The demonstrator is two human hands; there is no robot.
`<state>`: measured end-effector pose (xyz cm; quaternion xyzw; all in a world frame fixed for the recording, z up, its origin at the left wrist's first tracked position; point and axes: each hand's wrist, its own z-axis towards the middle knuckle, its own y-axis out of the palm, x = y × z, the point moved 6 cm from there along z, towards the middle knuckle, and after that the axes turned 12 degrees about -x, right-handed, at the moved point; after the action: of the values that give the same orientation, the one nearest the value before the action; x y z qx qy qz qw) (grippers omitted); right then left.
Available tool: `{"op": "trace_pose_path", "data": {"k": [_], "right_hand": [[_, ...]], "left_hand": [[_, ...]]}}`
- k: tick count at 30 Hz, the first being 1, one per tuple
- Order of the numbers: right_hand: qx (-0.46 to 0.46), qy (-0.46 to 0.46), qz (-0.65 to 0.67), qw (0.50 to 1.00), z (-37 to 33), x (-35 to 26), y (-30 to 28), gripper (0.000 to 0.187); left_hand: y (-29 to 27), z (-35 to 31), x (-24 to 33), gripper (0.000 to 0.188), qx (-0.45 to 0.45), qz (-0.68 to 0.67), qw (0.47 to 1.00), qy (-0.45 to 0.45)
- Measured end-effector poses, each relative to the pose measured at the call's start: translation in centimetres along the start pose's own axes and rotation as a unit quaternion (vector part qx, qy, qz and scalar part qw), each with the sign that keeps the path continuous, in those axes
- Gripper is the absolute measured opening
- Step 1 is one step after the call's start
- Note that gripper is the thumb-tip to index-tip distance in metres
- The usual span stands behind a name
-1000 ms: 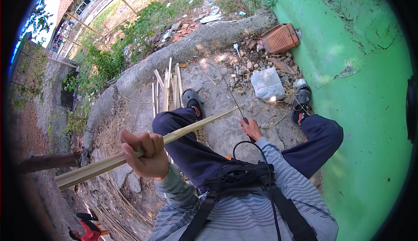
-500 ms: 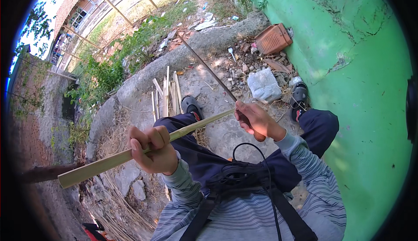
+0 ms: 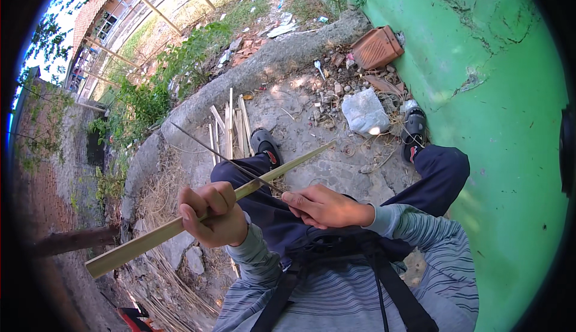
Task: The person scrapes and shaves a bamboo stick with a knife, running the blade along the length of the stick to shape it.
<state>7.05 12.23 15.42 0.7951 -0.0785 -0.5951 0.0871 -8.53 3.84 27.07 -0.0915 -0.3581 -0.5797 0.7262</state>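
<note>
Left hand (image 3: 213, 215) is clenched, fingers (image 3: 207, 199) curled over, held out ahead of the body. Right hand (image 3: 327, 207) is also closed, back upward, thumb (image 3: 294, 200) pointing left. Hands sit near each other, apart. Right forearm (image 3: 414, 221) angles inward; left forearm (image 3: 258, 251) reaches forward. Legs (image 3: 441, 173) are bent, spread wide.

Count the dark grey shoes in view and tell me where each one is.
2. The left shoe is beside the loose pale strips; the right shoe is beside the whitish block, near the green wall.
</note>
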Motion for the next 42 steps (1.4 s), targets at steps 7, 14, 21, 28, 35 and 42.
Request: {"op": "trace_pose_path", "data": {"k": [7,14,21,28,35,42], "right_hand": [[0.046,-0.037,-0.054,0.997,1.1,0.8,0.5,0.059],[0.028,0.007,-0.082,0.996,1.5,2.5,-1.7,0.068],[0.019,-0.022,-0.066,0.997,1.2,2.6,-1.2,0.069],[0.081,-0.009,-0.131,0.988,1.9,2.9,-2.9,0.07],[0.065,-0.012,-0.088,0.994,1.9,3.0,-3.6,0.07],[0.039,0.001,-0.091,0.995,2.0,2.0,-3.5,0.07]], "left_hand": [[-0.7,-1.2,0.7,0.041,0.007,0.022,1.0,0.01],[0.1,-0.8,0.6,0.047,-0.068,-0.019,0.997,0.036],[0.4,-0.5,0.4,0.046,-0.088,-0.028,0.994,0.051],[-0.1,0.6,-0.2,0.046,-0.134,-0.036,0.99,0.03],[0.9,1.1,-0.5,0.048,-0.14,-0.067,0.987,0.041],[0.6,1.2,-0.3,0.047,-0.145,-0.054,0.987,0.034]]}}
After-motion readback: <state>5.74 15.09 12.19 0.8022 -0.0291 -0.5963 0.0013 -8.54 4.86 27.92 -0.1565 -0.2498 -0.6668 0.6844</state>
